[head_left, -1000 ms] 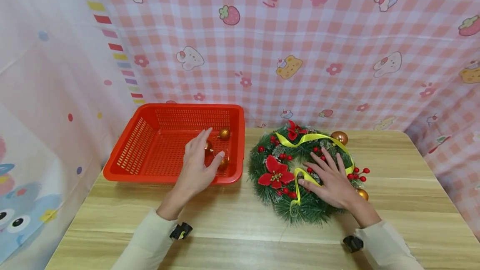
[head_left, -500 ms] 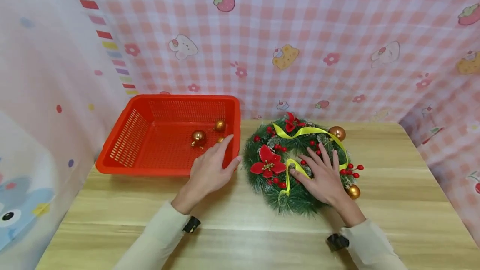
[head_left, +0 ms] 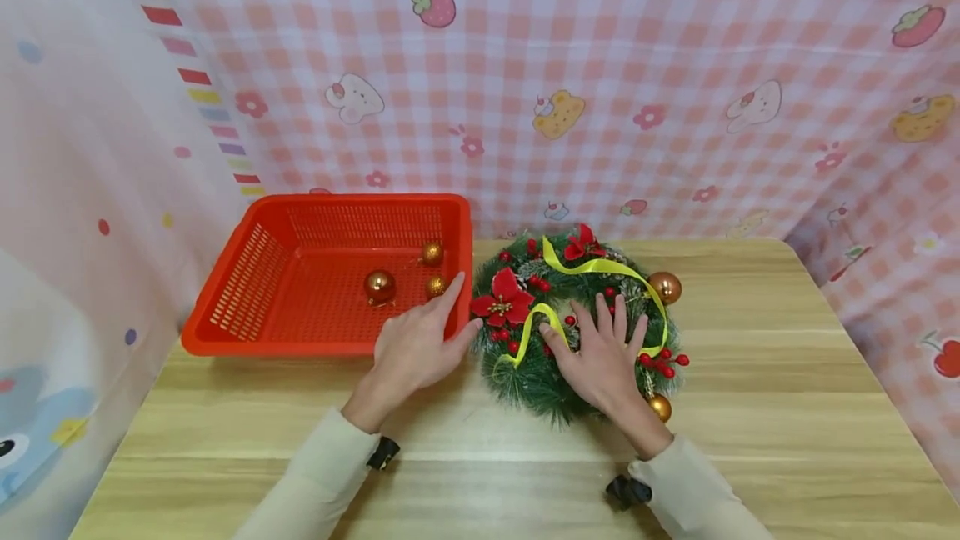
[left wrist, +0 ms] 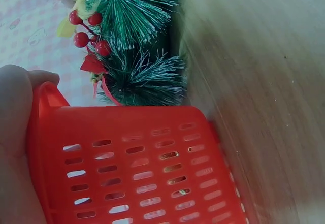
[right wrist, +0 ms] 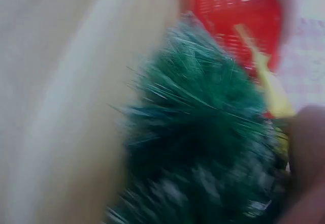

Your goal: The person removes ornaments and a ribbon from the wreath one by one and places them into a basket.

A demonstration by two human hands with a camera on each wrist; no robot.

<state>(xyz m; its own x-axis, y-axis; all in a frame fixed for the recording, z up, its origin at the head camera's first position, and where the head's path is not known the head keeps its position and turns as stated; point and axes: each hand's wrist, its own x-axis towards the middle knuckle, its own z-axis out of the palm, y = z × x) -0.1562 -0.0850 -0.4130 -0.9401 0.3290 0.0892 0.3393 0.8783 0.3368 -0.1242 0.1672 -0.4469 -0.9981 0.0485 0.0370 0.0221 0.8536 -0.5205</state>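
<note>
The right hand (head_left: 600, 357) lies with spread, mostly straight fingers on a green artificial wreath (head_left: 540, 394). Red poinsettias (head_left: 502, 302), red berries and a loose yellow ribbon (head_left: 600, 267) dress the wreath. My left hand (head_left: 416, 348) holds the near right corner of a red plastic basket (head_left: 300, 348), thumb outside it and fingers over the rim; the left wrist view shows a finger (left wrist: 44, 76) hooked over the edge. Inside the basket are a copper bauble (head_left: 379, 286) and two small gold ones (head_left: 432, 253). The right wrist view is blurred, green needles (right wrist: 203, 102) filling its middle.
A shiny copper bauble (head_left: 665, 287) and a gold bauble (head_left: 660, 407) sit at the wreath's right edge. Both wreath and basket stand on a wooden table (head_left: 787, 373), almost side by side. A checked curtain (head_left: 487, 107) hangs along the table's back.
My left hand has left the basket's inside for its near right corner. Under the right hand the wreath has turned clockwise and shifted left, closer to the basket.
</note>
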